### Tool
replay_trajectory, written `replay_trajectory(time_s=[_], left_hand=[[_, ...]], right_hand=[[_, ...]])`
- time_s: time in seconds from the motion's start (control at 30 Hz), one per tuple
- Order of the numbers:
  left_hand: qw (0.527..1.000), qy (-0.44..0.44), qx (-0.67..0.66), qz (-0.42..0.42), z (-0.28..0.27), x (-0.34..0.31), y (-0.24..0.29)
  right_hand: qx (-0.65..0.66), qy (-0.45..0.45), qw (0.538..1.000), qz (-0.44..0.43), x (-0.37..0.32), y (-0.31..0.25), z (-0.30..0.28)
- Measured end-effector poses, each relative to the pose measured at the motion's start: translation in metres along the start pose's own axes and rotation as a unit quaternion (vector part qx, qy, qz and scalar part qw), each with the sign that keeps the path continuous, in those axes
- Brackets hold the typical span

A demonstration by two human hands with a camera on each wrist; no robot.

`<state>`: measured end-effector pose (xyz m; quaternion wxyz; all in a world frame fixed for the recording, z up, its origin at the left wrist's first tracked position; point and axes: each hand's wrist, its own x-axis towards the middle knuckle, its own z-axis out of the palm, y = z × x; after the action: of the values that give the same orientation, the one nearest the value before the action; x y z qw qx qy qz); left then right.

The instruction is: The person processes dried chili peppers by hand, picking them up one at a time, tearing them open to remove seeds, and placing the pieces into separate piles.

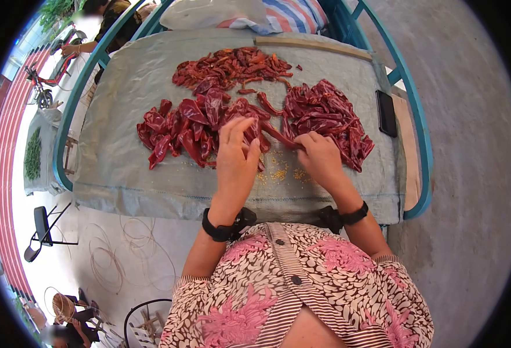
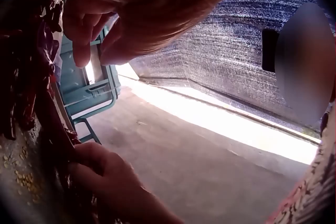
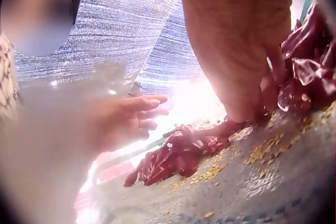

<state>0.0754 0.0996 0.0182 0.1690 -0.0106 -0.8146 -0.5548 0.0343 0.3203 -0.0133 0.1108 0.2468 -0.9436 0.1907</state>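
Between finger and thumb, my right hand (image 1: 322, 158) pinches the end of a long dried red chili (image 1: 279, 137) at the near edge of the right-hand pile (image 1: 328, 116). The same chili (image 2: 51, 121) reaches away from the pinching fingertips in the left wrist view. My left hand (image 1: 237, 159) hovers over the near side of the left chili pile (image 1: 180, 130), its fingers loosely bent and holding nothing. In the right wrist view that left hand (image 3: 128, 121) has its thumb and fingers apart. Yellow seeds (image 1: 279, 173) lie scattered between the hands.
A third heap of smaller, more orange chilies (image 1: 232, 65) lies farther back on the grey-green woven sheet (image 1: 122, 180). Blue metal rails (image 1: 412, 110) surround this cart bed. A black phone (image 1: 386, 113) is at the right, and a wooden strip (image 1: 313, 46) and striped sack (image 1: 293, 16) are behind.
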Motion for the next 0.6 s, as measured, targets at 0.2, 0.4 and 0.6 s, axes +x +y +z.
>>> replay_trajectory(time_s=[0.2,0.4,0.6], left_hand=[[0.992,-0.124,-0.030,0.011,0.029,-0.007,-0.001],[0.993,-0.106,-0.016,0.040,0.044,-0.004,-0.003],[0.996,-0.021,0.035,-0.076,0.017,0.005,0.009]], right_hand=[[0.228,-0.003,0.970,0.084,-0.001,-0.005,-0.030],[0.463,-0.032,0.865,0.192,0.004,-0.012,-0.044],[-0.069,0.081,0.993,0.059,0.021,0.036,-0.038]])
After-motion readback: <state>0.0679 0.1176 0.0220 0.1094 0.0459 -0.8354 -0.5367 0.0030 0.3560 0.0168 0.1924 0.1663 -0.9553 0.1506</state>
